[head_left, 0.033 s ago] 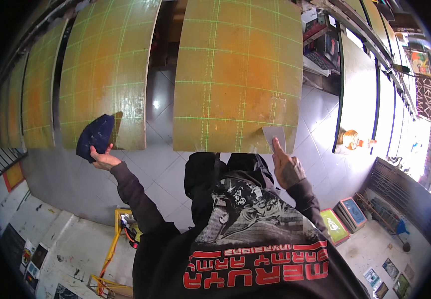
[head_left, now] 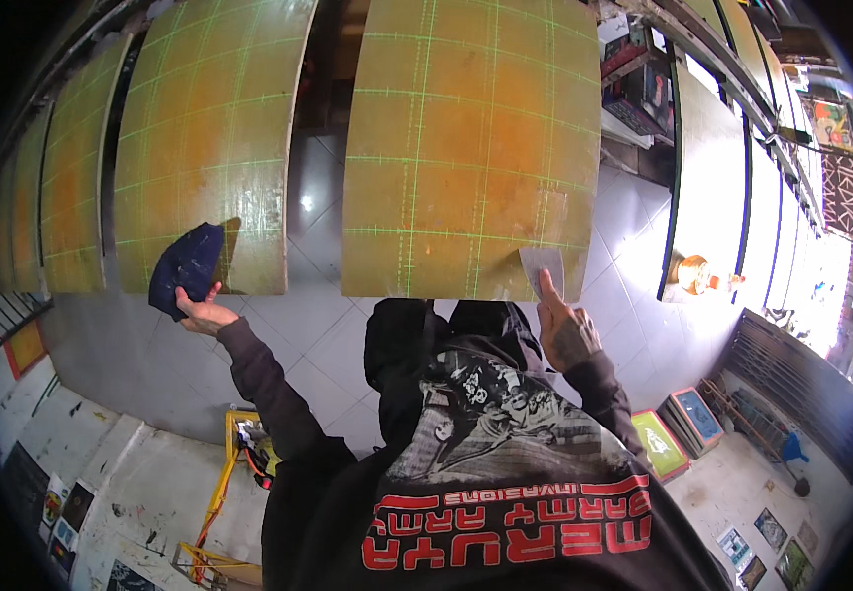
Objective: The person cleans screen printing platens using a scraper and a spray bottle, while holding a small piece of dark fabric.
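My left hand grips a dark blue bundle of cloth from below, fingers wrapped around its lower edge. The bundle is above the near end of the left yellowish board, where it casts a shadow. On the right, a thin, flat grey scraper is held in my right hand, with the index finger stretched along it. The scraper lies over the near right corner of the middle board. Both boards carry green grid lines and orange-brown stains.
More gridded boards stand in a row at the far left. White panels and a small orange-and-white container are on the right. Behind me are a yellow metal frame and colourful framed panels. Grey floor tiles show between the boards.
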{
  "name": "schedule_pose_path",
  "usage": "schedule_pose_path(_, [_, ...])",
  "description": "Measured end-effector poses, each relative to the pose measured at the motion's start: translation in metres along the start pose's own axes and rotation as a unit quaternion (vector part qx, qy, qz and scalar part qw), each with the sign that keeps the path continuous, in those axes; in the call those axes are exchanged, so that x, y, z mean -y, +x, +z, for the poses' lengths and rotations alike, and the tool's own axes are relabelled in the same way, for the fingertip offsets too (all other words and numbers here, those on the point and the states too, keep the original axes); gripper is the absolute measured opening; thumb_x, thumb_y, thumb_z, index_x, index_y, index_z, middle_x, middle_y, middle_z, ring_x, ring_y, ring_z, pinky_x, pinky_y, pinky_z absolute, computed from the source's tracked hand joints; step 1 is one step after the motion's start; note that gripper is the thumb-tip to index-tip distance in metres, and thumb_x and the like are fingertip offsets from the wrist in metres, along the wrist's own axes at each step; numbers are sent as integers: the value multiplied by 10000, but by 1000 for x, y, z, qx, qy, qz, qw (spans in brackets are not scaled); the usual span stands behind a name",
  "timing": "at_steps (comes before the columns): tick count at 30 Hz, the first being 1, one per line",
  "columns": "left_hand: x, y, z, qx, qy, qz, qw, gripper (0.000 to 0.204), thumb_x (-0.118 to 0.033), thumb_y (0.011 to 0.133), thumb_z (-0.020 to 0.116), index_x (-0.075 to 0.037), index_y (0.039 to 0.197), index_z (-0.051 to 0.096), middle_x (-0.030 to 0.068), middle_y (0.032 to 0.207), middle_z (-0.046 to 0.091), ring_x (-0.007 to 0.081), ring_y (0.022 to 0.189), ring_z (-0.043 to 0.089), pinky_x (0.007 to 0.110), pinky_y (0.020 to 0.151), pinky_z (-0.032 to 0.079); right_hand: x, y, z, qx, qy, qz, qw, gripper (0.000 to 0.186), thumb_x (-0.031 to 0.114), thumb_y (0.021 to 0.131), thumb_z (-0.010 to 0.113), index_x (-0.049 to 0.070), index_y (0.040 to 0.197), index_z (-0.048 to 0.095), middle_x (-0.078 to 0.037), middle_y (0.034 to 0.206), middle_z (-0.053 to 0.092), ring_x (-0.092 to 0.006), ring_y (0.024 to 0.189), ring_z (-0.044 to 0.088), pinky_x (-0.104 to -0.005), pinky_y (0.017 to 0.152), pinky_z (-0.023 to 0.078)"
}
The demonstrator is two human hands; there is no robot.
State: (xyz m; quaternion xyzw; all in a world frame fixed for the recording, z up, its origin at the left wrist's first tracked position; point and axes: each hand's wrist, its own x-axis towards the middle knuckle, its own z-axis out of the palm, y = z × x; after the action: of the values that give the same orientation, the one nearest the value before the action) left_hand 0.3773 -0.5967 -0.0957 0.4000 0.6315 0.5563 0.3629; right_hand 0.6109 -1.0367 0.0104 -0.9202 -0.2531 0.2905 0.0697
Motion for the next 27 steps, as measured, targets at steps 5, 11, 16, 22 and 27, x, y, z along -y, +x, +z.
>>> schedule_pose_path(5, [5, 6, 17, -15, 13, 12, 1000, 539, -314, 874, 558, 167, 1115, 539, 267, 1000, 586, 262, 635, 596, 323, 540, 513, -13, 117, -37, -97, 9, -35, 995, 494, 231, 982, 454, 108, 1455, 380, -332, 955, 623, -489, 887, 623, -512, 775, 516])
schedule_pose_path(11, [0, 7, 29, -44, -58, 17, 997, 474, -314, 875, 565, 133, 1034, 574, 233, 976, 614, 262, 695, 604, 324, 539, 512, -2, 115, -57, -31, -17, -1, 999, 500, 250, 987, 473, 123, 1461, 377, -281, 1179, 583, -419, 1087, 596, -440, 913, 493])
schedule_pose_path(16, [14, 20, 5, 29, -126, -33, 991, 427, -357, 894, 540, 41, 1035, 600, 159, 978, 650, 222, 772, 607, 341, 556, 512, -17, 60, -16, 22, 10, 23, 999, 556, 212, 978, 502, 183, 1503, 324, -216, 1342, 533, -379, 1177, 572, -436, 986, 459])
schedule_pose_path(22, [-11, 1, -34, 114, -249, -180, 945, 381, -340, 890, 550, -27, 1098, 613, 90, 1020, 675, 215, 804, 640, 354, 603, 517, -68, 229, -72, -60, -102, -39, 992, 486, 261, 998, 461, 152, 1467, 397, -192, 1383, 517, -338, 1234, 541, -408, 1018, 420])
schedule_pose_path(27, [-12, -17, -113, 118, -401, -250, 874, 394, -239, 891, 551, -17, 1215, 584, 126, 1141, 663, 273, 973, 662, 428, 773, 567, -62, 196, -64, -76, -7, -104, 992, 493, 260, 1022, 444, 99, 1481, 366, -202, 1421, 487, -285, 1325, 470, -337, 1083, 358])
